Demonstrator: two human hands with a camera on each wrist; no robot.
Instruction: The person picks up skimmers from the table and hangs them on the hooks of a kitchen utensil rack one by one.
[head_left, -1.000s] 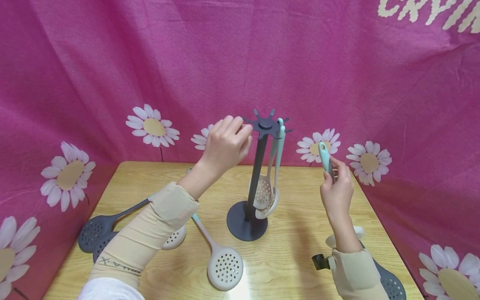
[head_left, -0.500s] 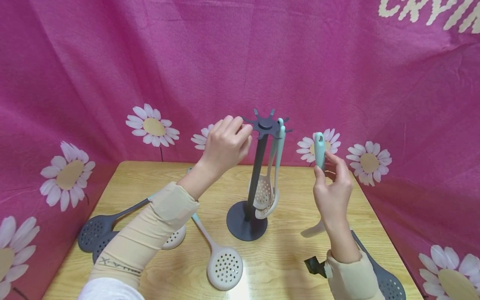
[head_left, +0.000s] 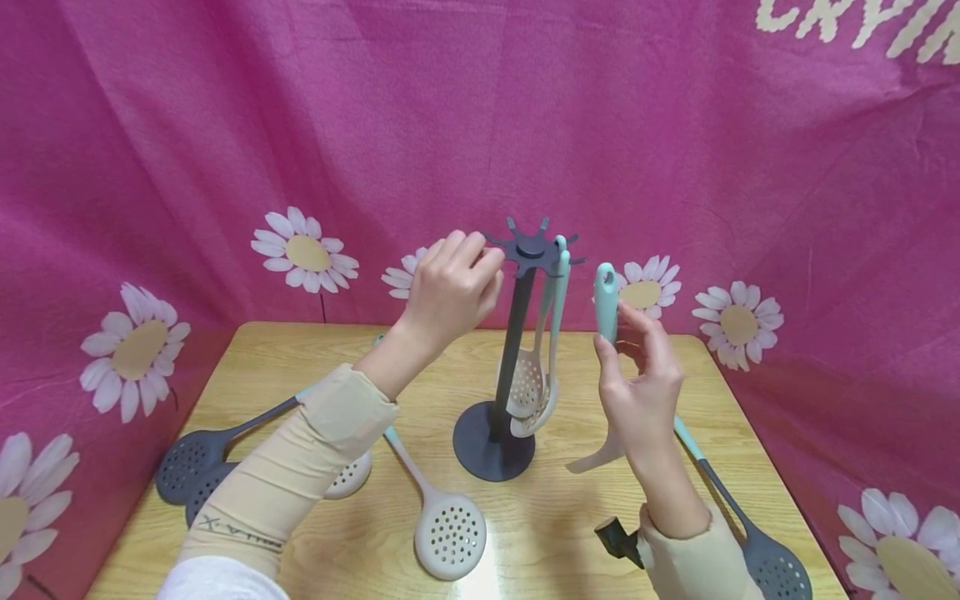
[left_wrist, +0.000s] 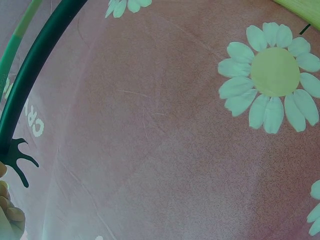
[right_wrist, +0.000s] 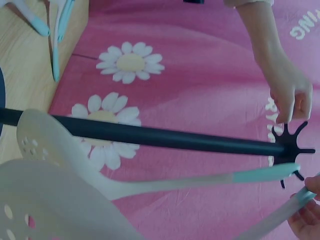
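Observation:
My left hand [head_left: 457, 283] pinches an arm of the dark utensil rack [head_left: 517, 342] near its top; in the right wrist view my left fingers [right_wrist: 286, 107] are at one prong. My right hand [head_left: 641, 375] holds a skimmer by its mint handle [head_left: 606, 304], upright right of the rack. The pale head of the held skimmer [head_left: 596, 457] shows nearly edge-on below that hand. Large in the right wrist view is a pale head with holes [right_wrist: 50, 200]. Pale perforated utensils [head_left: 536, 400] with mint handles hang from the rack's right side.
A pale skimmer [head_left: 450, 537] lies on the wooden table [head_left: 360, 567] in front. Dark perforated utensils [head_left: 187, 467] lie at the left, partly under my left forearm, and another dark skimmer [head_left: 776, 567] lies at the right. A magenta cloth [head_left: 420, 125] hangs behind.
My right hand has moved left toward the rack, bringing the skimmer with it; its handle has turned more upright. The left hand and the rack have stayed in place.

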